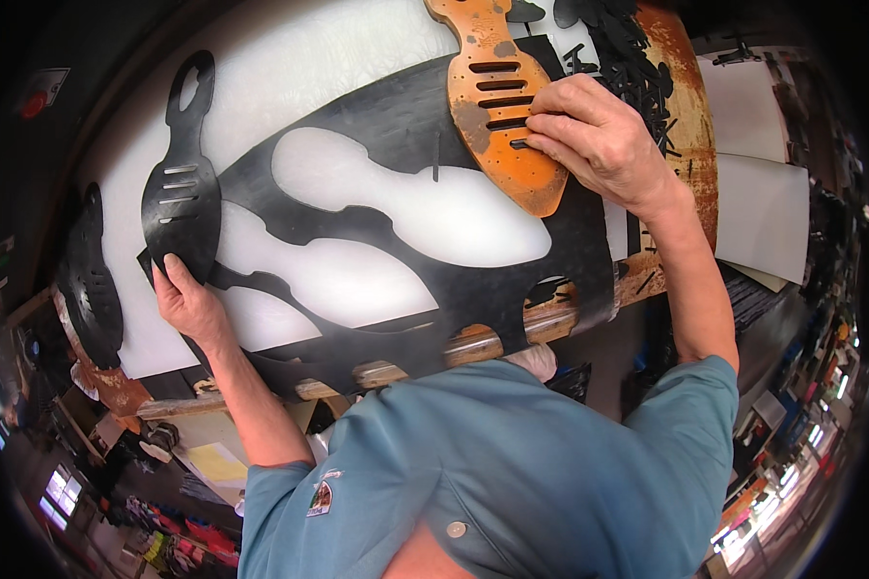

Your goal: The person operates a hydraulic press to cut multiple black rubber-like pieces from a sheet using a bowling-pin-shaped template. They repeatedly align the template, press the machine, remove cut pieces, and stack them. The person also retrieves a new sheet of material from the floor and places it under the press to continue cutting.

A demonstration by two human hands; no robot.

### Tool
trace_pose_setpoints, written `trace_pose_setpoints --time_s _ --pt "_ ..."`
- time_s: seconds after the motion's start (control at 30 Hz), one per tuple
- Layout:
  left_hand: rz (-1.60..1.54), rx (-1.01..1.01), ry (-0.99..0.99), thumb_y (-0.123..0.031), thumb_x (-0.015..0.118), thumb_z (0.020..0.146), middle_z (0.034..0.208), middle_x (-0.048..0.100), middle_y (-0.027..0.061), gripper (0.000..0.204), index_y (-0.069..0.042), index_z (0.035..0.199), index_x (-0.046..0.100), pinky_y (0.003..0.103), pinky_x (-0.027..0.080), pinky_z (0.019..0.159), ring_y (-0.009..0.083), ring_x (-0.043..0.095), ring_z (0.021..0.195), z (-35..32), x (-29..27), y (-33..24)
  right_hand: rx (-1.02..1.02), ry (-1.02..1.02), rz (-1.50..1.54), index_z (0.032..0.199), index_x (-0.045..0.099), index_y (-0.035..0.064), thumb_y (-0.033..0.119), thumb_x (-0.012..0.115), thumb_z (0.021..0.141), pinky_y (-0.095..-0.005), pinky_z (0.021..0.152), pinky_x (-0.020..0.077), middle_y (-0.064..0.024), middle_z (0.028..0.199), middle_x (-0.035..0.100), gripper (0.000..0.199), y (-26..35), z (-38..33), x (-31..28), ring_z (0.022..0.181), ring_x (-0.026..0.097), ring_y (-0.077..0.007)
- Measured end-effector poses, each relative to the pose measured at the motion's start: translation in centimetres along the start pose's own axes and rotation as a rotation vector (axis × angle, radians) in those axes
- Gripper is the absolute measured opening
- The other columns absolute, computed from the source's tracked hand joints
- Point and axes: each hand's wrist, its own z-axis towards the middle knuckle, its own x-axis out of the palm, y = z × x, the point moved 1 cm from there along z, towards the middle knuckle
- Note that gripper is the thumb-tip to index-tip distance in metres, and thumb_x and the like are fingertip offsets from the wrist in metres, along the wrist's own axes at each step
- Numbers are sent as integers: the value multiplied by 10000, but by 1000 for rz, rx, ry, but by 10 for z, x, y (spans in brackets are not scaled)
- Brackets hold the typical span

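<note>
Mid-way through tracing or picking at slots: right hand (599, 145) pinched at a slot of the orange slotted template (497, 101) lying on the black sheet (406, 125), left hand (188, 299) gripping the cut black piece (181, 198) at desk (290, 58) left; next likely needs steady fingertip work along remaining slots.

I am in a workshop. My work table (135, 328) has a white top and worn, rusty wooden edges. A big black sheet (512, 280) with shapes cut out of it lies there. An orange cutting pattern (497, 106) with slots lies on it. Black cut pieces (182, 193) and scraps (628, 58) sit around. Cluttered shelves (164, 540) are down below.
</note>
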Motion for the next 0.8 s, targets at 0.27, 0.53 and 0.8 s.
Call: trace_pose_setpoints --time_s 0.27,0.53,0.8 --pt "-48 -25 1 -237 593 1164 1156 778 64 345 54 1293 724 253 555 902 99 683 995 -1 1 -1 -44 31 3 975 746 -17 29 812 845 -419 848 594 -105 1047 702 152 14 0 -5 1010 693 -313" --pt "-25 -26 -9 -230 590 1164 1158 775 62 345 53 1312 720 258 554 903 101 681 996 0 1 0 6 -50 -58 966 671 -45 -20 761 864 -422 856 581 -151 1036 678 139 19 -7 13 1007 690 -329" --pt "-10 -22 -9 -230 592 1164 1138 774 55 338 56 1288 722 262 553 898 99 678 986 -1 2 -2 503 -222 -238 949 725 -14 61 732 986 -422 733 575 -168 929 706 84 -6 -26 -7 809 697 -353"
